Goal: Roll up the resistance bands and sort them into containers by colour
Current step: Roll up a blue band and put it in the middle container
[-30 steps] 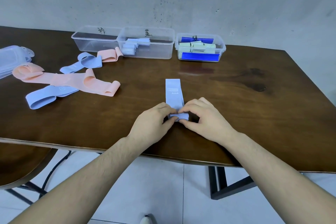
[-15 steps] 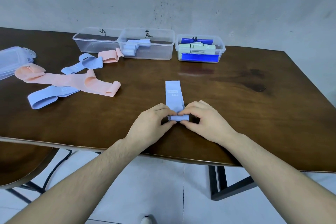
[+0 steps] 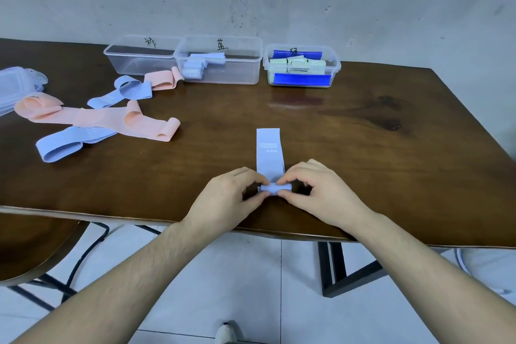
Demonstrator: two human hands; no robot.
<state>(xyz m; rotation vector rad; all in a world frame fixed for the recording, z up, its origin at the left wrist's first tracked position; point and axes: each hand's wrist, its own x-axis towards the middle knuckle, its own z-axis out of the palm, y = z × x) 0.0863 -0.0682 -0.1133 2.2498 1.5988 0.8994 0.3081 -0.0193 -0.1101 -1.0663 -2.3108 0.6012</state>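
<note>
Step in hand: rolling the light blue band [image 3: 268, 153], flat on the worktop [image 3: 363, 148] just below frame centre, near end already turned into a small roll [image 3: 275, 188].
Left hand [image 3: 226, 198]: grip pinching the roll's left end between thumb and curled fingertips.
Right hand [image 3: 321, 193]: grip pinching the right end likewise, mirrored.
Doing it well, as a judgement: roll away toward the far end with even pressure at both ends, edges kept square so no cone forms; unrolled tail kept flat and straight; turns kept tight, since the stretchy strip likely springs open if released.
Destination: middle container [image 3: 220, 75], upper centre, already holding light blue rolls.
Neighbours: left container [image 3: 134, 64] looking empty; right container [image 3: 303, 79] with pale green and dark blue pieces.
Waiting: loose pink bands [image 3: 103, 120] and light blue bands [image 3: 64, 145] at left.
</note>
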